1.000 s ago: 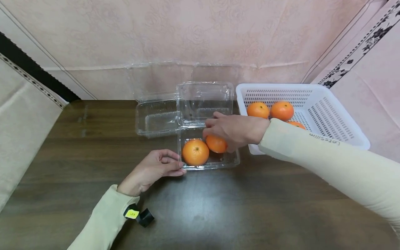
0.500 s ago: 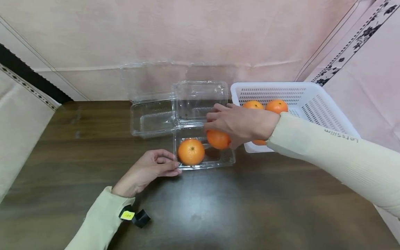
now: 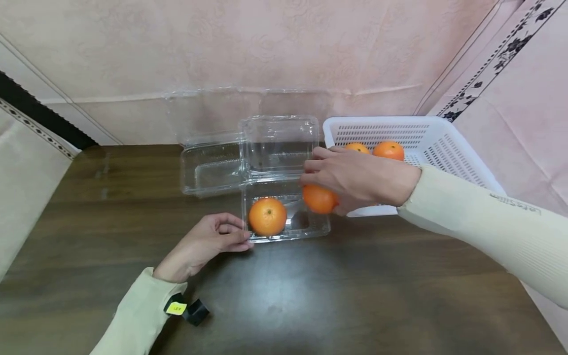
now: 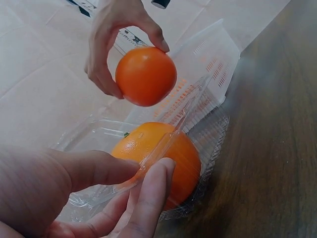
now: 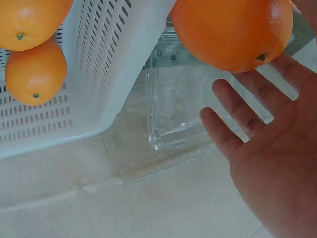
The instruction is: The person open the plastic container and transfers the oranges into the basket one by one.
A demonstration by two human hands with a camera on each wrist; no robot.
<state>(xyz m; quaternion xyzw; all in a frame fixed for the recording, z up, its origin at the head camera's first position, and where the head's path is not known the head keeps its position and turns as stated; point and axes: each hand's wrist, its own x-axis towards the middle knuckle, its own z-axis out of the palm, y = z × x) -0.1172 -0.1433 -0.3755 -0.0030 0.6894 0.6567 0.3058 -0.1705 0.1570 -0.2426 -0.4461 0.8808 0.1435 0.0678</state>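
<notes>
- Orange (image 3: 318,198) held in your right hand (image 3: 355,178) now hangs above the right edge of the clear clamshell tray (image 3: 310,230), lifted off the tray floor where it sat 1 second ago.
- Your right thumb and fingertips (image 4: 159,43) pinch it from above; the wrist views show air beneath it.
- A second orange (image 3: 267,216) rests in the tray's left half, unmoved.
- Your left hand (image 3: 208,242) pinches the tray's near left rim between thumb and fingers, as before.
- Compared with the earlier frame, your right hand has drawn back toward the white basket (image 3: 448,148), which shows 2 more oranges (image 3: 388,150).
- This reads as the fruit leaving the tray, not settling into it.
</notes>
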